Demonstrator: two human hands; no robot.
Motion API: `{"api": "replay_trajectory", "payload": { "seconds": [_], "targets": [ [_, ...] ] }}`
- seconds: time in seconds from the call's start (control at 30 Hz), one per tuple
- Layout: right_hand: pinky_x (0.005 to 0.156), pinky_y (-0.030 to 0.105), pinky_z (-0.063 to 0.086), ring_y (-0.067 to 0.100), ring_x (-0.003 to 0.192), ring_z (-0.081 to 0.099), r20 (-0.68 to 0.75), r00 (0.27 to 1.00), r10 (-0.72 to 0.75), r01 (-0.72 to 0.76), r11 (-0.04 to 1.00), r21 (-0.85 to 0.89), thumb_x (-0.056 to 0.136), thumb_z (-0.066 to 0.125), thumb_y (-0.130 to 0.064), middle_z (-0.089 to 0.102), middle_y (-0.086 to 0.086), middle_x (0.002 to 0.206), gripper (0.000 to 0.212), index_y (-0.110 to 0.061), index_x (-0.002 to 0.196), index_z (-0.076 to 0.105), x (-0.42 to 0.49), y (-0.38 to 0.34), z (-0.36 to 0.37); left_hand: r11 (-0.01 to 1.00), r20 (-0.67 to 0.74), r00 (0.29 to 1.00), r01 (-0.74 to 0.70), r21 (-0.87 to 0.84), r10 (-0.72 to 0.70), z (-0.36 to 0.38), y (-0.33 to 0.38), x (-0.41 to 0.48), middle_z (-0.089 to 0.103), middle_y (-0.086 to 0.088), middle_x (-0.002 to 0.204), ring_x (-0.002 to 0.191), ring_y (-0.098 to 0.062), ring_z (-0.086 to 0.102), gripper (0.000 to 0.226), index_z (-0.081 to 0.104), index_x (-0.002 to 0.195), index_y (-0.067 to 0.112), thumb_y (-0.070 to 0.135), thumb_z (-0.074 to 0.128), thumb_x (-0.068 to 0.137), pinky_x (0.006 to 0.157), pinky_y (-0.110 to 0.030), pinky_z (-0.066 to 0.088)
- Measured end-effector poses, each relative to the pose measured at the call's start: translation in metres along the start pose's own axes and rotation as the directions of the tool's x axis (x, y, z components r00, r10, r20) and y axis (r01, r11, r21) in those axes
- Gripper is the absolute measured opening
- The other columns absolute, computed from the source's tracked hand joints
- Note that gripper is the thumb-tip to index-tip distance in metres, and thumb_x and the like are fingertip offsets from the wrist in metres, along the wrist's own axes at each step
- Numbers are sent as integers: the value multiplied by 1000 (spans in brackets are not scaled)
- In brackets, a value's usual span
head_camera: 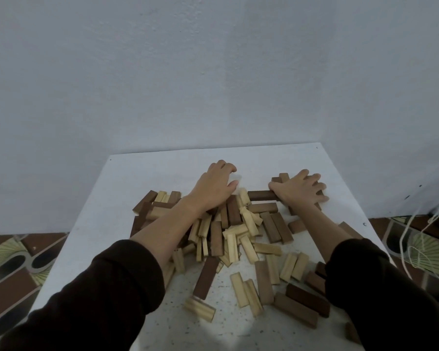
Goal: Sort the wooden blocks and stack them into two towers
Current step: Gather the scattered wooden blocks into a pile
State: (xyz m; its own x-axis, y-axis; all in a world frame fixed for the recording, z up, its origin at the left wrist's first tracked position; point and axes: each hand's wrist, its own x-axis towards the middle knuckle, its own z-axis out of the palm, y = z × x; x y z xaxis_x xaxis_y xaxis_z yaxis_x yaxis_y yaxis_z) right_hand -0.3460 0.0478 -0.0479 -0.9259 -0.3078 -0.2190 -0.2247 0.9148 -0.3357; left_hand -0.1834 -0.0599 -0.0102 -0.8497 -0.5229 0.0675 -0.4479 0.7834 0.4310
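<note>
– Pale grey-blue wall [213, 72] behind; white speckled table [142, 178] against it; brown-and-green patterned floor tiles [15, 269] on both sides, a white cord [416, 224] trailing at the right. Where are the blocks?

– Mixed heap of wooden blocks [228, 229], light and dark together, in the middle of the table; loose blocks [264, 282] lie scattered flat toward the near edge; nothing stacked.

– And the hands?

– Both reach to the far side of the heap, dark sleeves [99, 300] pushed up the forearms; the left hand [214, 184] is palm down at the heap's far edge, fingers curled downward; whether they grip anything I cannot tell.

– The right one?

– The right hand [298, 192] lies flat with fingers spread on a small group of dark blocks [280, 178] at the far right, apart from the heap; its thumb touches the end of a dark block [260, 195] lying crosswise between the hands.
</note>
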Motion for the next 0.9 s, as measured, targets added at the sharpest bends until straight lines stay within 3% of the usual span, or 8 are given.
{"api": "replay_trajectory", "payload": {
  "seconds": [0.13, 0.3, 0.47, 0.67, 0.73, 0.8, 0.9],
  "targets": [
    [111, 53, 14, 44, 137, 10, -36, 999, 10, -9, 1000, 6, 69, 62, -54, 4, 26, 151, 108, -2, 145, 4, 1, 2, 3, 1000, -20, 1000, 11, -6, -11, -6, -5, 0, 43, -4, 135, 124, -18, 38, 36, 45, 131, 10, 23, 44, 98, 95, -30, 36],
    [99, 47, 32, 39, 125, 30, -140, 990, -21, 24, 1000, 18, 64, 66, -57, 30, 23, 136, 101, -1, 135, 21, -1, 4, 4, 998, -52, 998, 41, -38, -43, -11, -14, -1, 43, -3, 135, 125, -16, 37, 36, 45, 132, 10, 23, 44, 98, 91, -24, 31],
    [91, 44, 35, 37, 115, 37, -169, 985, -21, 27, 999, 32, 58, 70, -52, 39, 20, 125, 93, -2, 125, 31, -3, 5, 0, 996, -42, 997, 67, -55, -69, -13, -20, -8, 44, -4, 134, 125, -17, 38, 36, 44, 132, 9, 23, 44, 98, 96, -28, 34],
    [95, 42, 33, 34, 119, 34, -126, 992, 5, 28, 965, 261, 63, 71, -46, 39, 19, 126, 87, -2, 126, 32, -17, -6, -17, 993, -76, 992, 93, -77, -99, -21, -25, -16, 44, -6, 134, 125, -18, 39, 36, 45, 132, 8, 20, 44, 98, 100, -30, 35],
    [97, 43, 34, 33, 122, 33, -89, 991, -103, 125, 945, 301, 65, 72, -47, 39, 18, 129, 90, -3, 132, 31, -33, -14, -23, 991, -82, 990, 104, -88, -112, -24, -27, -20, 45, -6, 133, 124, -19, 39, 36, 45, 132, 8, 20, 44, 98, 100, -31, 36],
    [97, 41, 35, 32, 123, 34, -41, 952, -302, 299, 901, 313, 67, 73, -47, 39, 16, 130, 90, -4, 134, 31, -57, -22, -25, 988, -90, 987, 121, -97, -130, -28, -29, -25, 46, -5, 132, 123, -19, 40, 35, 46, 131, 8, 21, 44, 98, 99, -32, 36],
    [96, 37, 32, 28, 124, 31, 29, 798, -602, 567, 766, 303, 67, 75, -50, 36, 10, 130, 91, -10, 136, 30, -96, -32, -19, 977, -110, 977, 166, -136, -181, -32, -37, -34, 50, -4, 125, 117, -20, 45, 32, 50, 126, 10, 22, 46, 97, 98, -35, 39]
  ]
}}
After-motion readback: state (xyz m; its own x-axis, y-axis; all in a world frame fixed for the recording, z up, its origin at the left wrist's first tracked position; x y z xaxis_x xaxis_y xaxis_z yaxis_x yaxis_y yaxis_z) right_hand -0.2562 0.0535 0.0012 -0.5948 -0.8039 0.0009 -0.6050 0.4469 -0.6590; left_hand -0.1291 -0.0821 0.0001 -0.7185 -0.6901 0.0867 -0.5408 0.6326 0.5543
